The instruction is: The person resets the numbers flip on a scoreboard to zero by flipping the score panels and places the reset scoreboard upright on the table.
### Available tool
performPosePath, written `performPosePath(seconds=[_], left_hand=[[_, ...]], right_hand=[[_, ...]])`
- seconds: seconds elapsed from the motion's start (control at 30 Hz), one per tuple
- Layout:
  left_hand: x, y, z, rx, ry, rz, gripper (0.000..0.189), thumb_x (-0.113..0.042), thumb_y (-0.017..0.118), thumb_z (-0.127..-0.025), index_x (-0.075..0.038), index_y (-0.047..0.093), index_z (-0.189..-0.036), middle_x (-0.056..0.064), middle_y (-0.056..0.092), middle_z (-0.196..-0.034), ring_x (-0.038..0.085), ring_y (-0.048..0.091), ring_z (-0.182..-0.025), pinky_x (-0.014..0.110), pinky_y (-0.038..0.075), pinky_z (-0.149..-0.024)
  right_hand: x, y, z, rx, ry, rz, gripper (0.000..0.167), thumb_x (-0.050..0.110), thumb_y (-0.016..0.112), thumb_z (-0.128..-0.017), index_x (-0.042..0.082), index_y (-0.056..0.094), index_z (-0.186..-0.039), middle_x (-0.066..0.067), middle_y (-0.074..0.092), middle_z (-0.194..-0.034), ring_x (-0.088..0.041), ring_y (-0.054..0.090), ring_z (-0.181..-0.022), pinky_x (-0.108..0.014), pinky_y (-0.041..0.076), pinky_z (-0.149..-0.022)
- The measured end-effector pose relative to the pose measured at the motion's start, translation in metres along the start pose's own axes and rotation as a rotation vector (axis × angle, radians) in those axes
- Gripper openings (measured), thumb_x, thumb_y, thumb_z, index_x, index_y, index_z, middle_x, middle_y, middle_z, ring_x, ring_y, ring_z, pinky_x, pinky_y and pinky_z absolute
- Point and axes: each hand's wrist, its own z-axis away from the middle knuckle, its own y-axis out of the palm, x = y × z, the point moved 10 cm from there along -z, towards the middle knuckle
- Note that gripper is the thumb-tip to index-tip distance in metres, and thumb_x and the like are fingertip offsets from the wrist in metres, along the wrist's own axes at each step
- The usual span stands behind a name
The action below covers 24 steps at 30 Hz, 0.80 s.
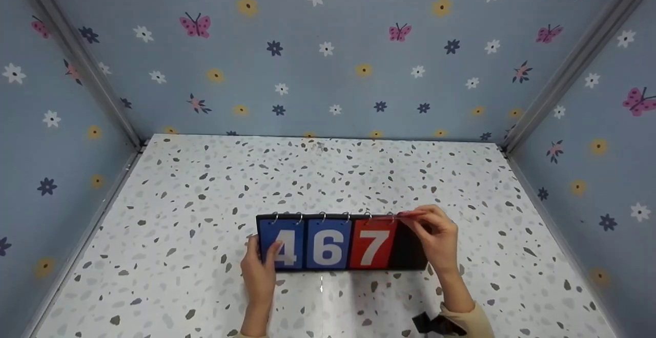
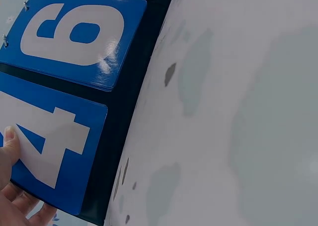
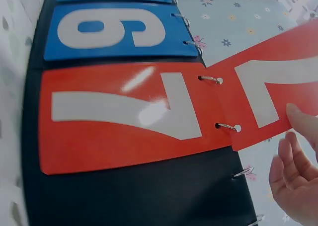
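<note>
A black flip scoreboard (image 1: pixel 328 270) is held tilted above the speckled table. Its blue cards show 4 (image 1: pixel 294 251) and 6 (image 2: pixel 74 35), and a red card (image 3: pixel 119 116) shows 7. My left hand (image 1: pixel 259 269) grips the board's left end, thumb over the 4 card and fingers behind. At the upper right, my right hand (image 1: pixel 441 238) pinches another red card (image 3: pixel 278 77), which is lifted over the metal rings; its white digit is only partly in the right wrist view. The far right slot (image 3: pixel 149 201) is bare black.
The white speckled table (image 1: pixel 328 174) spreads around the board. Blue panels (image 1: pixel 328 71) with flowers and butterflies stand behind and at both sides, joined by grey corner posts (image 1: pixel 82 61). A black strap (image 1: pixel 438 323) is at my right wrist.
</note>
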Motion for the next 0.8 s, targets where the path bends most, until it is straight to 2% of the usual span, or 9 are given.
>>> performPosePath(seconds=[0.07,0.23,0.4,0.47,0.7,0.8], left_hand=[[-0.001,0.0,0.0,-0.004,0.013,0.0,0.026,-0.012,0.07,-0.076,-0.001,0.053,-0.092,0.007,0.058,-0.074,0.017,0.054,-0.066,0.029,0.041,-0.06],[-0.003,0.0,0.0,0.001,0.014,0.004,0.026,-0.012,0.07,-0.076,-0.001,0.054,-0.092,0.006,0.059,-0.076,0.017,0.056,-0.068,0.028,0.041,-0.061],[-0.005,-0.001,-0.001,0.004,0.013,0.005,0.026,-0.012,0.07,-0.075,-0.001,0.053,-0.093,0.007,0.06,-0.077,0.018,0.057,-0.069,0.028,0.042,-0.061],[-0.004,0.0,-0.001,0.005,0.011,-0.005,0.026,-0.012,0.07,-0.076,-0.001,0.053,-0.093,0.007,0.061,-0.078,0.018,0.058,-0.07,0.03,0.042,-0.062],[-0.002,0.0,-0.001,0.011,0.003,0.006,0.026,-0.012,0.069,-0.077,0.0,0.053,-0.093,0.007,0.059,-0.078,0.018,0.056,-0.07,0.029,0.042,-0.063],[-0.001,0.0,0.0,0.014,-0.008,0.004,0.027,-0.013,0.069,-0.077,0.0,0.054,-0.095,0.008,0.06,-0.08,0.018,0.057,-0.072,0.03,0.042,-0.064]], right_hand=[[-0.001,0.001,-0.007,-0.009,-0.015,0.031,0.015,-0.025,0.061,-0.067,-0.013,0.061,-0.076,-0.014,0.056,-0.078,-0.011,0.056,-0.072,-0.017,0.046,-0.064],[-0.008,0.005,-0.021,-0.007,0.006,0.132,0.012,-0.016,0.066,-0.07,-0.01,0.063,-0.08,-0.017,0.061,-0.075,-0.012,0.057,-0.067,-0.018,0.046,-0.056],[-0.012,0.01,-0.03,-0.027,0.007,0.275,0.012,-0.008,0.07,-0.07,-0.007,0.065,-0.081,-0.016,0.064,-0.074,-0.019,0.057,-0.066,-0.022,0.043,-0.071],[-0.016,0.011,-0.033,-0.034,0.015,0.317,0.014,-0.006,0.071,-0.069,-0.007,0.066,-0.082,-0.016,0.064,-0.073,-0.022,0.058,-0.065,-0.024,0.042,-0.072],[-0.067,0.01,-0.035,0.009,0.141,0.384,0.02,0.013,0.073,-0.072,0.0,0.068,-0.087,-0.007,0.066,-0.073,-0.017,0.059,-0.064,-0.032,0.046,-0.064],[-0.073,0.013,-0.035,0.031,0.163,0.413,0.022,0.015,0.073,-0.072,0.001,0.068,-0.087,-0.007,0.065,-0.073,-0.016,0.059,-0.064,-0.032,0.046,-0.061]])
